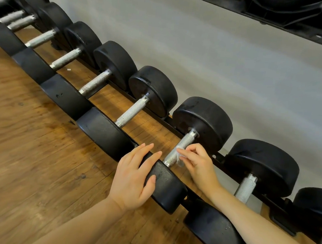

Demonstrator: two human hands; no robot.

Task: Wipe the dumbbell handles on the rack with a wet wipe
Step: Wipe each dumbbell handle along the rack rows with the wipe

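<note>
Several black dumbbells with knurled silver handles lie in a diagonal row on a low black rack (219, 158). My right hand (197, 164) pinches a small white wet wipe (179, 156) against the lower part of one dumbbell handle (181, 145) near the frame's centre. My left hand (136, 176) rests with straight fingers on the near black head (168, 184) of that same dumbbell. The wipe is mostly hidden by my fingers.
Neighbouring handles lie to the left (133, 110) and right (247, 187). A grey wall (220, 59) stands behind the rack, with an upper black rack shelf (282, 13) overhead. Wooden floor (27, 149) stretches to the left.
</note>
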